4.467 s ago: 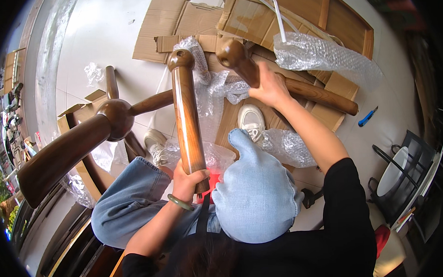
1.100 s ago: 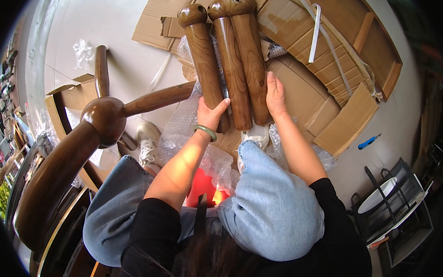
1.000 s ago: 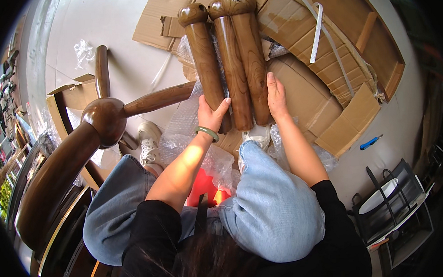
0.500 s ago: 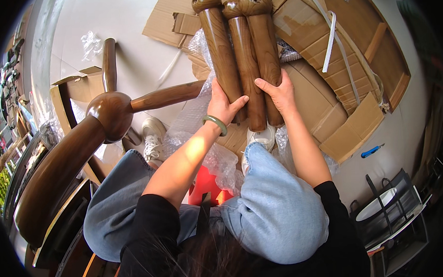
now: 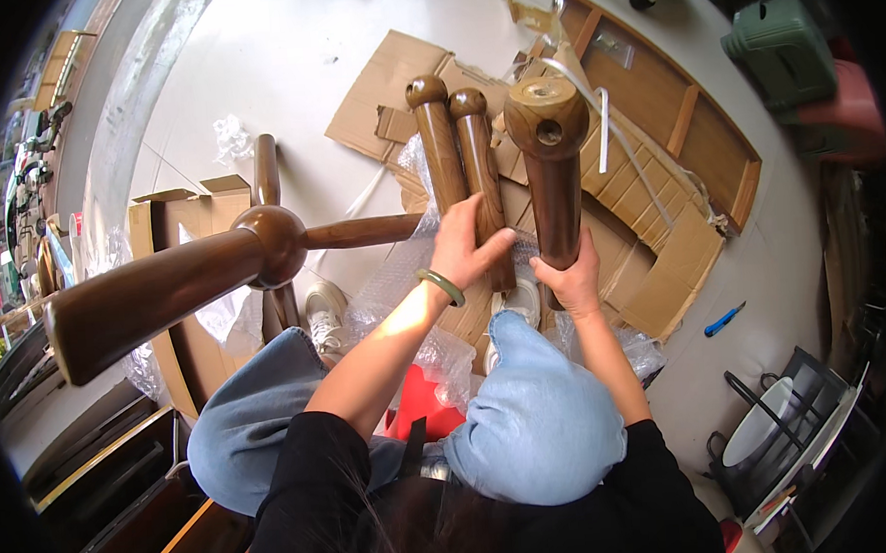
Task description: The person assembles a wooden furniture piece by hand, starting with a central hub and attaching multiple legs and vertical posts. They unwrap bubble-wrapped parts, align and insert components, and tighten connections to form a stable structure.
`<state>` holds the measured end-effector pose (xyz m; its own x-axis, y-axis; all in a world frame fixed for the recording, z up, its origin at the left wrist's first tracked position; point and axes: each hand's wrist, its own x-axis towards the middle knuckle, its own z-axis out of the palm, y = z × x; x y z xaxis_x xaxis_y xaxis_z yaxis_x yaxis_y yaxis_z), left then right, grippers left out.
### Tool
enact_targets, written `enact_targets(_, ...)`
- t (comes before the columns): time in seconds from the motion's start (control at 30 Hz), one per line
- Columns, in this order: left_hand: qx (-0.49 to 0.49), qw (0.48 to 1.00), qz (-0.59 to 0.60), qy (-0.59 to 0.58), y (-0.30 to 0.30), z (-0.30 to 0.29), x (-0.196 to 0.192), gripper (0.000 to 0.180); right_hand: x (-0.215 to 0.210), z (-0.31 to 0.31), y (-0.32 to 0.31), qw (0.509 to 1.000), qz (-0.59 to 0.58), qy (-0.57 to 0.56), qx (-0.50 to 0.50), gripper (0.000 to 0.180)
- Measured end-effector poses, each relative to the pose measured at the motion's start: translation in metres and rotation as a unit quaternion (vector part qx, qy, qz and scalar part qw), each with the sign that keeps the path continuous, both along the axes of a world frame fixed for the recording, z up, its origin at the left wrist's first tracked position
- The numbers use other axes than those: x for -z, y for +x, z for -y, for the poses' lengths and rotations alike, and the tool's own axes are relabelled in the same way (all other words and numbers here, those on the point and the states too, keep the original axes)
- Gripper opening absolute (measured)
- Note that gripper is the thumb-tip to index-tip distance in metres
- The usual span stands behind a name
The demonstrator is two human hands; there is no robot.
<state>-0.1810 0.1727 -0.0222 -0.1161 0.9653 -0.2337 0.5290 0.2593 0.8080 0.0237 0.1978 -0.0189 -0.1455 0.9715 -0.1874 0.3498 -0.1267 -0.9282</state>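
Count, left to right: one assembled dark wooden frame [image 5: 261, 248] with a ball joint and spindles; three loose turned wooden legs; one blue utility knife [image 5: 724, 319] on the floor at right.

Two legs [image 5: 460, 165] lie side by side on flattened cardboard [image 5: 652, 255] and bubble wrap [image 5: 393, 284]. The left hand [image 5: 463, 245], with a green bangle [image 5: 440, 286] at the wrist, rests on them, fingers spread across both shafts.

The third leg [image 5: 551, 161] stands raised, just right of the pair, its top end towards the camera. The right hand [image 5: 571, 282] is wrapped round its lower shaft in a closed grip.

Appearance of legs: dark brown, glossy, round in section, with a bulbous knob end. The raised one shows a flat end face with a centre hole.
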Motion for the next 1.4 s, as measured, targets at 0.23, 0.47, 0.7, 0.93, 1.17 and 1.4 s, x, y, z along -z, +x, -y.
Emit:
enact_targets(0.23,-0.134,0.887,0.363,0.252,0.049,-0.027,-0.19,0.062,-0.098,0.007,-0.024,0.963,0.021,0.268,-0.017,0.067)
enact_targets(0.47,-0.152,0.833,0.307,0.434,-0.021,0.012,-0.356,0.046,-0.241,0.006,-0.08,0.92,-0.075,0.313,-0.224,0.061)
enact_targets(0.7,0.022,0.858,0.234,0.456,-0.157,0.042,-0.504,0.046,-0.372,0.022,-0.231,0.881,-0.271,0.214,-0.322,0.043)
enact_targets(0.93,-0.041,0.9,0.122,0.416,-0.24,0.083,-0.554,0.038,-0.439,0.032,-0.355,0.79,-0.388,0.212,-0.424,0.037)
enact_targets(1.17,-0.1,0.826,0.095,0.547,-0.272,0.066,-0.522,0.042,-0.422,0.028,-0.386,0.803,-0.355,0.162,-0.451,0.036)
enact_targets(1.4,-0.053,0.785,0.116,0.606,-0.268,0.059,-0.521,0.043,-0.422,0.017,-0.39,0.781,-0.367,0.175,-0.473,0.038)
